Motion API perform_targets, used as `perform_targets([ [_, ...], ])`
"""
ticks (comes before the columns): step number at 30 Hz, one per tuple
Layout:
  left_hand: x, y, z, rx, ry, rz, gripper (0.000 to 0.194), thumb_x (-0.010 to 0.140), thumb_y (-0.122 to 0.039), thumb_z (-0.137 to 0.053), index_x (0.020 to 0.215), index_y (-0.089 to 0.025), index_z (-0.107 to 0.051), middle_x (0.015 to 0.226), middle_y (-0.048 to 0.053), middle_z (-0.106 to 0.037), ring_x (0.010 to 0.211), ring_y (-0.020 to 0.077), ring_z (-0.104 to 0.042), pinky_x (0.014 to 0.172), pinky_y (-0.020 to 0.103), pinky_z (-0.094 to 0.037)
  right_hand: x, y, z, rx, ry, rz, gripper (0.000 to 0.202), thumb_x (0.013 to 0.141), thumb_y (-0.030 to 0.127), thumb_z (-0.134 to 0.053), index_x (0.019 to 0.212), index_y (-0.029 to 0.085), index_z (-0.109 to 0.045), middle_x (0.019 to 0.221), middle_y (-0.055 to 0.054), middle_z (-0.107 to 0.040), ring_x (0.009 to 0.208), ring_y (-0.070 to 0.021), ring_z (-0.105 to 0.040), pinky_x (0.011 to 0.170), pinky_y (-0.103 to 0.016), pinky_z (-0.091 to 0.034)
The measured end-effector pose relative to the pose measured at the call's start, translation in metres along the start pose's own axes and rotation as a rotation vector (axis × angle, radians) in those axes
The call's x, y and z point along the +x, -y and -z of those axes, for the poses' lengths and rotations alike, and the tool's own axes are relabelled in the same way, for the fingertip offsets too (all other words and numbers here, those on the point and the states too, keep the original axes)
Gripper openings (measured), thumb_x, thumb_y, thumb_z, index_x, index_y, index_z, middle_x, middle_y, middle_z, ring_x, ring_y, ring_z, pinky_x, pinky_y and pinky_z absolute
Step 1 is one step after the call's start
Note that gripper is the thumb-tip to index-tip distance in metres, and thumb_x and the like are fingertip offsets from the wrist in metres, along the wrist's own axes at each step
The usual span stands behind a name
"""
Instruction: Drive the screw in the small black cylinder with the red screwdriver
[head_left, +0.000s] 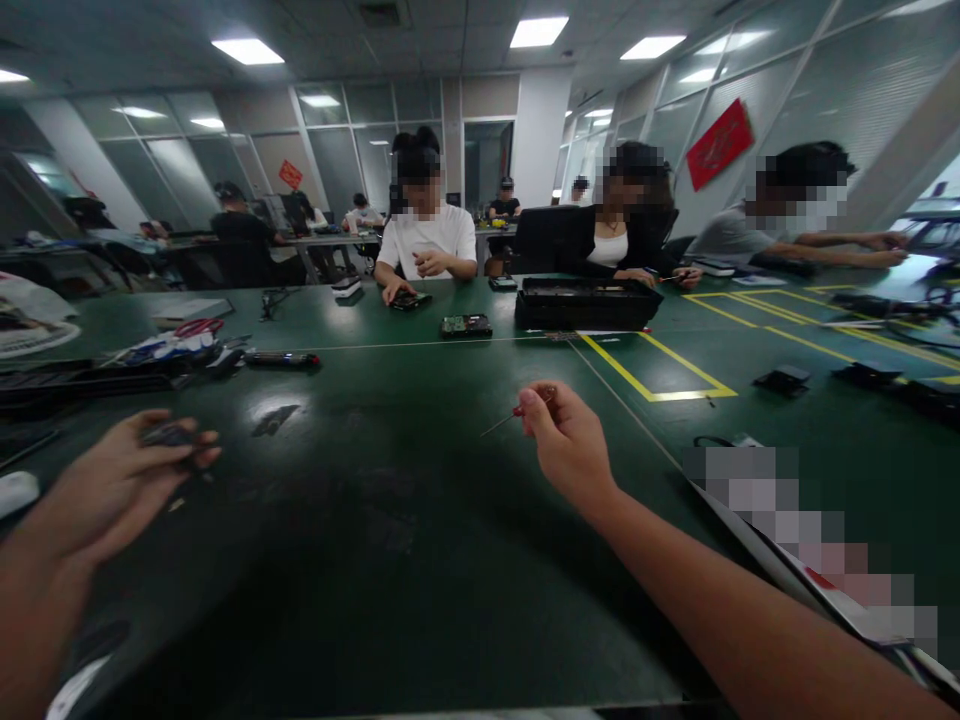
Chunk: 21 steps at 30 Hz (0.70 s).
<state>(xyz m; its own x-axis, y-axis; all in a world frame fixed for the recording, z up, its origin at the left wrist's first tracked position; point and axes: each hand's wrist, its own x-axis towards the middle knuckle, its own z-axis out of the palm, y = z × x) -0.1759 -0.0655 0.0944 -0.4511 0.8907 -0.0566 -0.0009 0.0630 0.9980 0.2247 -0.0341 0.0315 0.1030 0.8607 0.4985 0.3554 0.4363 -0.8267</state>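
Over the left side of the green table, my left hand [142,470] is closed on a small dark part [166,434], somewhat blurred; its exact kind is hard to tell. A tiny light piece [177,505] shows just below those fingers. My right hand [566,435], near the middle, pinches the red handle of a thin screwdriver [501,423], its metal shaft pointing left and slightly down. A dark flat scrap [276,420] lies on the table between my hands, closer to the left one.
Beyond my hands are a circuit board [466,326], a long black bin [587,304] and a black-and-red tool [282,360]. Cables and scissors [199,328] clutter the left. A white-edged panel [795,570] lies right. Across the green table [420,400], several people sit working.
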Motion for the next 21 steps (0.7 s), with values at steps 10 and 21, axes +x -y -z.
perform_targets([
  [10,-0.069,0.062,-0.196,-0.098,0.766,-0.02,0.039,0.071,-0.008,-0.076,0.108,-0.016,-0.064,0.105,0.005,-0.07,0.099,0.0173,-0.066,0.092,0.031,-0.051,0.008,0.004,0.009,0.211,-0.261,0.101,0.016,0.098,0.037,-0.054,0.102,0.024,-0.062,0.076,0.002,-0.059,0.068,-0.0143,-0.058,0.065,-0.03,-0.047],
  [21,-0.07,0.094,-0.208,-0.057,0.885,-0.154,0.045,0.074,-0.013,-0.078,0.118,-0.018,-0.068,0.115,0.007,-0.071,0.106,0.0206,-0.066,0.101,0.038,-0.049,-0.008,0.013,0.006,0.267,-0.172,0.186,0.019,0.1,0.035,-0.053,0.089,0.024,-0.063,0.074,0.003,-0.057,0.063,-0.0116,-0.053,0.058,-0.027,-0.043],
])
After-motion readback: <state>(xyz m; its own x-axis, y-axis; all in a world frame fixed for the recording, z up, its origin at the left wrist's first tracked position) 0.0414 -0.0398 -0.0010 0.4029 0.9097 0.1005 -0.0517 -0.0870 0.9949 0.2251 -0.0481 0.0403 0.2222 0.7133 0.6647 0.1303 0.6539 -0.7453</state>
